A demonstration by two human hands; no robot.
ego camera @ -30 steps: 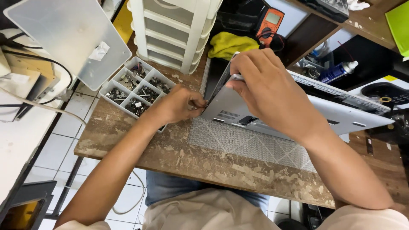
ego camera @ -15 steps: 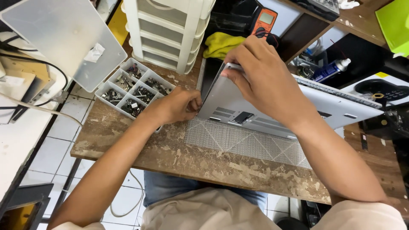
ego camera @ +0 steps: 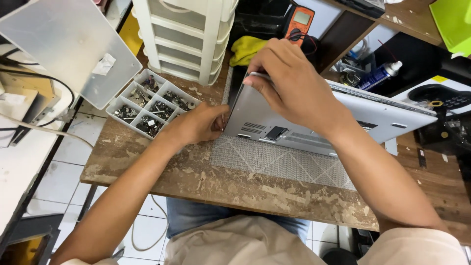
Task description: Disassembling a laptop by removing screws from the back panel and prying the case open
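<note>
A silver laptop point(ego camera: 294, 130) lies bottom side up and tilted on a grey patterned mat point(ego camera: 274, 164) on a worn wooden table point(ego camera: 147, 167). My right hand point(ego camera: 294, 86) grips the laptop's far left corner and holds that edge raised. My left hand point(ego camera: 198, 125) is pinched at the laptop's near left edge, fingertips against the seam; whatever small thing it may hold is hidden.
A clear compartment box of screws point(ego camera: 147, 105) with its lid point(ego camera: 64, 44) open sits left of my hand. A white drawer unit point(ego camera: 189, 34), yellow cloth point(ego camera: 248, 49), orange multimeter point(ego camera: 299, 22) and spray can point(ego camera: 378, 76) stand behind. The table's front edge is near my lap.
My right hand has tipped the laptop's left edge a little higher and shifted with it. My left hand stays pinched at the same corner.
</note>
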